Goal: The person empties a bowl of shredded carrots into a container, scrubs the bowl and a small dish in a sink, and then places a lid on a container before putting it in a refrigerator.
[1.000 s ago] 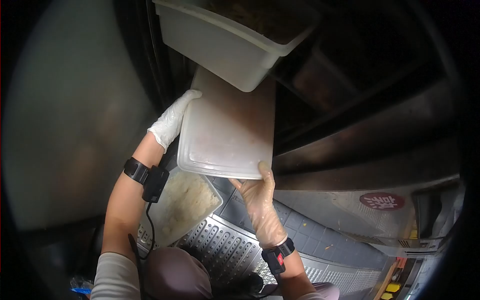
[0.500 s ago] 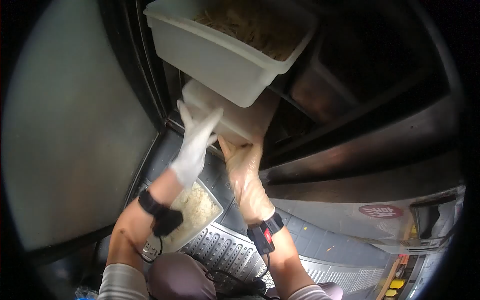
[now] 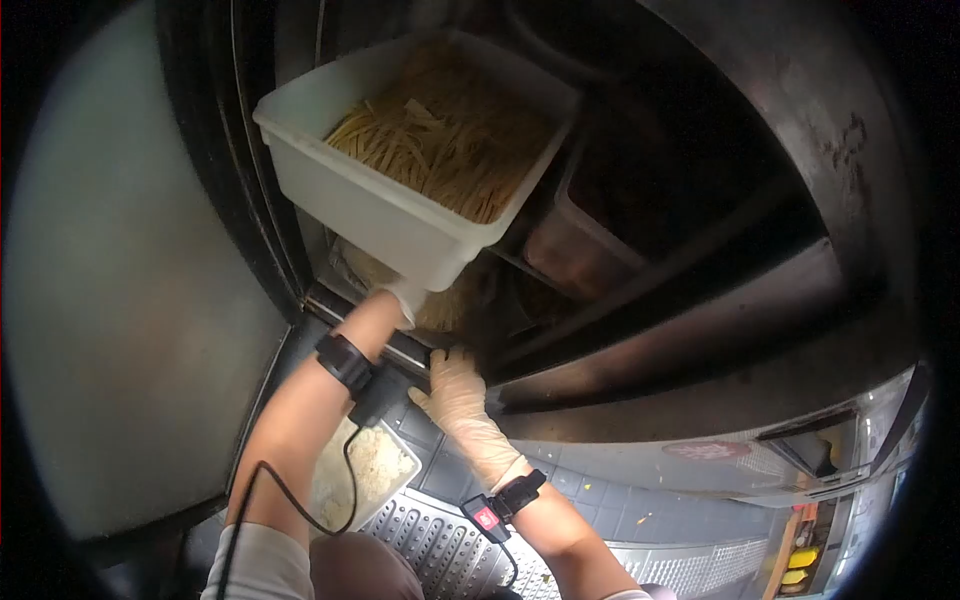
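Note:
My left hand, in a white glove, reaches beneath the upper white tub. Only the glove's cuff shows; its fingers are hidden, so what they touch cannot be made out. Long flat pale strips, like noodles, fill that tub. My right hand, in a thin cream glove, is open, with thumb apart and fingertips at the cabinet's lower front edge. Just behind, in shadow below the tub, lies a pale stringy heap. A white tub of pale crumbly food stands on the floor under my arms.
Left of me a large door panel stands swung out. Inside the dark cabinet, a clear container sits to the right of the upper tub. Perforated metal plate and grey tiles cover the floor. A cable hangs from my left wrist.
The pale slab-like surface under the upper tub is no longer visible there. My left hand has gone in beneath the tub; my right hand has drawn back from that surface. The view has shifted.

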### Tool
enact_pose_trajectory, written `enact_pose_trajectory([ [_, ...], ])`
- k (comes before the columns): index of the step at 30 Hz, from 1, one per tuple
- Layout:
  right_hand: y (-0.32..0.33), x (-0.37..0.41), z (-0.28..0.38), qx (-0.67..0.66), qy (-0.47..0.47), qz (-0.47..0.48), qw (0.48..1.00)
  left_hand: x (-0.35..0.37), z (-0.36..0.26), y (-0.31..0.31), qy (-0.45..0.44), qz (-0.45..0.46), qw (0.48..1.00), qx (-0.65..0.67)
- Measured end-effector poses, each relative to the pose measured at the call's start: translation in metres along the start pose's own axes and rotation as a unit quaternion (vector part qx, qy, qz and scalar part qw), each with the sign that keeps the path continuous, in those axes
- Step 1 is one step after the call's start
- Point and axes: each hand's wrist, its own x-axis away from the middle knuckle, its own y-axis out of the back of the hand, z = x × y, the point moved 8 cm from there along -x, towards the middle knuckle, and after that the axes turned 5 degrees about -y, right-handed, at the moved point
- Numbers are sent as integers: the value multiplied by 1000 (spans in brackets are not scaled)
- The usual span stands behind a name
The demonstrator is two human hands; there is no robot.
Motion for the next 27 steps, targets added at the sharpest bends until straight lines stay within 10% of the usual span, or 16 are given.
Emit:
enact_pose_trajectory([
  [6,-111,-53,-30,-27,-2,-44,999,4,15,-62,0,139,981,-132],
  [8,-93,-49,-16,93,-25,214,972,-7,30,-57,24,138,982,-123],
  [11,-71,-50,-9,48,-59,191,979,-17,39,-64,34,143,980,-133],
  [12,-70,-48,-7,49,8,-5,999,-20,41,-67,37,144,980,-131],
  [13,-86,-50,-12,54,7,-7,998,-21,42,-71,41,148,980,-126],
  [14,-91,-54,-25,-188,-41,-36,981,-23,42,-74,42,149,981,-121],
  [16,-104,-61,-19,-16,-25,104,994,-20,39,-72,38,147,982,-111],
  [22,-112,-62,-26,-24,5,-5,1000,2,17,-54,21,142,987,-70],
  [27,-51,-48,-7,20,-59,137,989,45,23,-7,52,132,989,-31],
])
